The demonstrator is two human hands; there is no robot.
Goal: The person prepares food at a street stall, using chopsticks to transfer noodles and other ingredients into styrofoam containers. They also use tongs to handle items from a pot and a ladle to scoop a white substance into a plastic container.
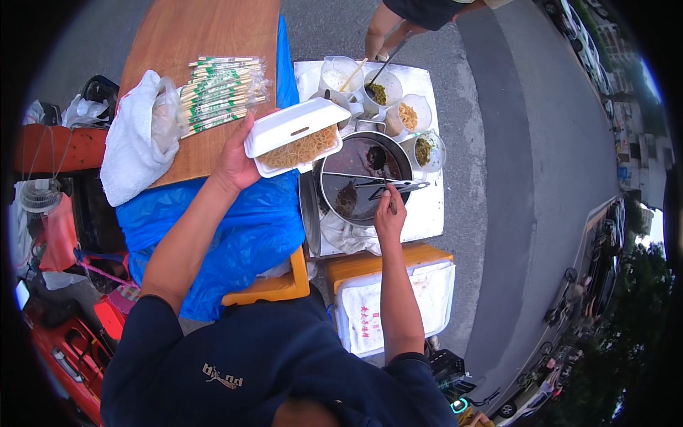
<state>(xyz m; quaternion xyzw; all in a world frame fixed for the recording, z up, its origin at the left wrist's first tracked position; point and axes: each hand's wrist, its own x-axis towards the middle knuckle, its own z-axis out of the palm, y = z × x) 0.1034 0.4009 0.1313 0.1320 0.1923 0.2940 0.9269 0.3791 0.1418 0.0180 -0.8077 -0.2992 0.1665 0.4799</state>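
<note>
In my left hand (236,155) is a white foam takeaway box (296,120), tilted, its lid partly raised. Thin brown noodles (299,149) fill the lower half. My right hand (390,211) grips a ladle handle (393,205) at the near right side of a round steel pot (368,216). A metal divider (355,175) splits the pot into two compartments of dark liquid. The ladle's bowl seems to be the dark round shape (376,157) in the far compartment. Metal tongs (408,186) lie across the pot's right rim, close to my fingers.
Plastic jugs of chopped greens (378,94), pale yellow bits (408,116) and more greens (423,151) stand behind the pot. Wrapped chopsticks (224,93) and a white towel (133,141) lie on a wooden board (203,26). A polystyrene box (397,307) sits below; a person's legs (381,29) are beyond.
</note>
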